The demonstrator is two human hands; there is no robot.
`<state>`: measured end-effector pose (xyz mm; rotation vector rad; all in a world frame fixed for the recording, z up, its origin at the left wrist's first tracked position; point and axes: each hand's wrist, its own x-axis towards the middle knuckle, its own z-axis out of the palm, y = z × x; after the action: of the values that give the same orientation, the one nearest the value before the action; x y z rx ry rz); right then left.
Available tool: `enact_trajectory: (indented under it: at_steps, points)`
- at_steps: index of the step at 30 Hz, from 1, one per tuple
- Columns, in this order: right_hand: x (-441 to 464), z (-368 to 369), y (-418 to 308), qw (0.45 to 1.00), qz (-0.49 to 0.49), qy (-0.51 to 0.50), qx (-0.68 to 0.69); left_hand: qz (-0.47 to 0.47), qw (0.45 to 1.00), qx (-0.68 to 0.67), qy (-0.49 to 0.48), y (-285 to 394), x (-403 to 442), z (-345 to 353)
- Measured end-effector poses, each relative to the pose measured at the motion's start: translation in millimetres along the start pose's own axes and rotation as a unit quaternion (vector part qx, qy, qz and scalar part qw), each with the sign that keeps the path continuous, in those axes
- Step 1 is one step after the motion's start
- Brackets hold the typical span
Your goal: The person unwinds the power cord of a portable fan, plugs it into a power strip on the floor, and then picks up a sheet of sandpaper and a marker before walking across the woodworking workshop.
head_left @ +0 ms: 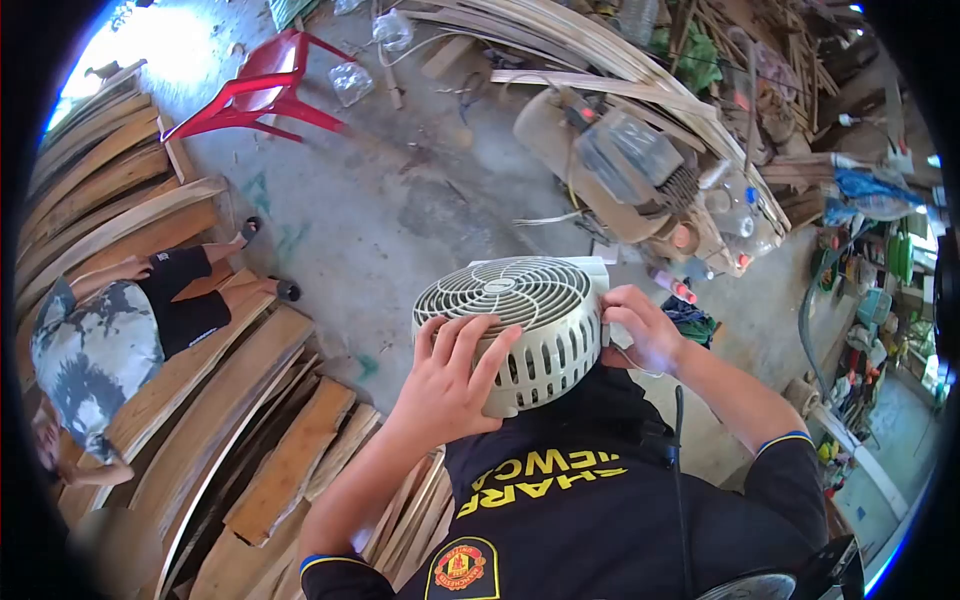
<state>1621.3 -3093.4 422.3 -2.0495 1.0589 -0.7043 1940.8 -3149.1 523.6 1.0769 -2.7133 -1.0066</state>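
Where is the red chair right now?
The red chair is at the upper left of the head view, between the stacked planks and some crumpled clear plastic.

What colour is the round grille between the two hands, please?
The grille is off-white, seen best in the head view.

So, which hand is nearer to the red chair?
The left hand, on the fan, has the chair ahead and leftward; the right hand, at the fan's right edge, is farther from it.

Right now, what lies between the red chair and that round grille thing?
Between the red chair and the round grilled housing lies a bare stretch of floor, darkly stained in places; the head view shows it.
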Motion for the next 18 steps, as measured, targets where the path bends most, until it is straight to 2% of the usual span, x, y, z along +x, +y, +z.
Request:
enact_trajectory:
  at_steps: [3, 4, 7, 9, 11, 13, 15, 17, 18]
  points:
    - [77.7, 23.4, -2.2, 1.0, 0.007, 0.01, 0.006, 0.005, 1.0, -0.007, 0.01, -72.6, -7.2, -54.7]
    - [91.9, 30.0, -0.8, 0.996, 0.051, -0.01, 0.067, 0.008, 1.0, -0.01, 0.007, -89.0, -10.1, -71.2]
    - [189.2, 65.1, -25.9, 0.998, 0.056, -0.002, 0.037, 0.05, 0.999, -0.004, -0.012, -173.9, -29.8, -131.9]
    - [252.2, 88.5, -40.8, 0.997, 0.044, 0.006, 0.056, 0.09, 0.994, 0.066, 0.006, -223.9, -40.0, -177.1]
    - [311.3, 98.1, -63.7, 0.999, 0.026, 0.014, 0.011, 0.108, 0.99, 0.088, 0.008, -266.6, -52.1, -226.6]
    - [367.6, 106.8, -78.9, 0.999, 0.04, 0.006, 0.019, 0.082, 0.988, 0.128, -0.03, -309.1, -62.0, -287.2]
    - [433.0, 121.7, -89.9, 0.997, 0.05, 0.038, 0.043, 0.067, 0.989, 0.123, -0.046, -360.2, -70.9, -339.8]
    - [485.9, 143.3, -88.0, 0.995, 0.026, 0.032, 0.095, 0.0, 0.99, 0.128, -0.061, -409.6, -80.8, -374.1]
    - [518.8, 150.2, -90.1, 0.99, -0.002, 0.054, 0.128, 0.005, 0.989, 0.13, -0.064, -435.2, -86.1, -390.0]
